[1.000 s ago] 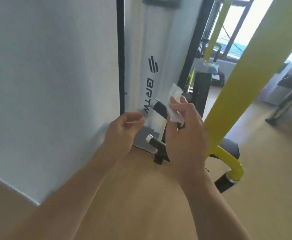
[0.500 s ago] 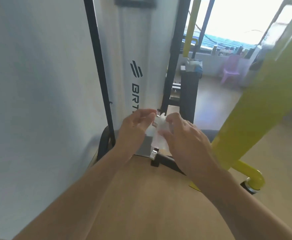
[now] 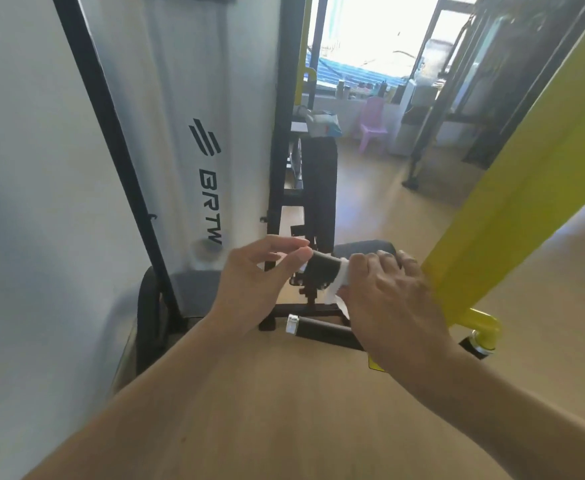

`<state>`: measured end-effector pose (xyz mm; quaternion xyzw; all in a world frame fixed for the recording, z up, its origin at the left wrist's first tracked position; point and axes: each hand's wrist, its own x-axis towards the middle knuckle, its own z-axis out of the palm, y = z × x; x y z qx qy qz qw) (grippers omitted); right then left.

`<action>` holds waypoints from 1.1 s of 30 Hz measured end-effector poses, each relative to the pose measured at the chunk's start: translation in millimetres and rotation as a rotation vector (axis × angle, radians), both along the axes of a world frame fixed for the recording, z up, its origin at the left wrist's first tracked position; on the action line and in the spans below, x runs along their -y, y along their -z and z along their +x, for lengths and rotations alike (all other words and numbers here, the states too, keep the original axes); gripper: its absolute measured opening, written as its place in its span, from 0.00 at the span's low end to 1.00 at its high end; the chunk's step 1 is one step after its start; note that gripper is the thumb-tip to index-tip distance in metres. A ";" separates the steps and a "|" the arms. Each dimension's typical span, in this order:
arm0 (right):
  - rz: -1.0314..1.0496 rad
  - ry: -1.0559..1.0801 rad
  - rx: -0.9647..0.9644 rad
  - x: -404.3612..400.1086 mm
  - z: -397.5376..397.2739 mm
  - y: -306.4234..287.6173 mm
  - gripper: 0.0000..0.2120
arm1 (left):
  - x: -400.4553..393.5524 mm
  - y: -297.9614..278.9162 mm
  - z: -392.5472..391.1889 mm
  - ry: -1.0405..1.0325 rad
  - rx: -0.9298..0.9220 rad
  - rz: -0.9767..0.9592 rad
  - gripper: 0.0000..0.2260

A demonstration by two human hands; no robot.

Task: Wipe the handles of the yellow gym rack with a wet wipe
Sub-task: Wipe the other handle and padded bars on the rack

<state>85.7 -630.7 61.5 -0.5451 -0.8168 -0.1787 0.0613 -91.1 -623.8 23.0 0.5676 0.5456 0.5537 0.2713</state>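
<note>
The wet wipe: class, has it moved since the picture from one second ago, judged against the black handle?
Yes. The wet wipe, earlier held clear above the handle, is now wrapped around the upper black handle under the right hand.

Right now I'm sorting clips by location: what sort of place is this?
Most likely a gym: a yellow rack post, a black foam handle being wiped with a wet wipe, and a white machine shroud with a logo.
</note>
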 end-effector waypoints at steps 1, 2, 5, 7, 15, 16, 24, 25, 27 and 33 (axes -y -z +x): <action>0.012 -0.064 -0.029 -4.2 -7.6 1.0 0.14 | 0.1 0.3 -0.2 0.000 -0.002 0.010 0.03; 0.015 -0.126 -0.051 -8.4 -17.3 1.9 0.14 | 0.9 0.9 -0.1 0.001 0.003 0.025 0.03; 0.016 -0.207 0.004 -16.6 -29.8 3.3 0.15 | 3.1 1.9 -0.4 -0.001 -0.009 0.080 0.04; -0.025 -0.117 0.176 -11.3 -15.0 -2.2 0.17 | 4.3 0.2 -0.1 -0.001 -0.016 0.078 0.05; -0.121 -0.029 0.304 -5.3 -13.7 -8.5 0.16 | 8.9 0.6 9.8 0.007 0.041 0.049 0.04; -0.091 -0.108 0.248 -10.7 -21.9 -3.3 0.16 | 9.9 -0.1 9.9 0.007 0.052 0.061 0.04; -0.065 0.057 0.677 15.4 31.8 -19.8 0.23 | 12.3 -2.4 5.6 -0.040 -0.137 0.046 0.04; -0.038 0.015 0.655 14.5 27.2 -21.3 0.29 | 12.6 -2.9 6.7 -0.038 -0.146 0.045 0.04; 0.024 -0.088 0.481 1.3 8.8 -14.2 0.33 | 13.3 -2.9 8.6 -0.033 -0.128 0.053 0.04; 0.014 -0.148 0.338 -8.3 -14.7 -9.3 0.21 | 13.5 -2.6 3.5 -0.044 -0.140 0.065 0.06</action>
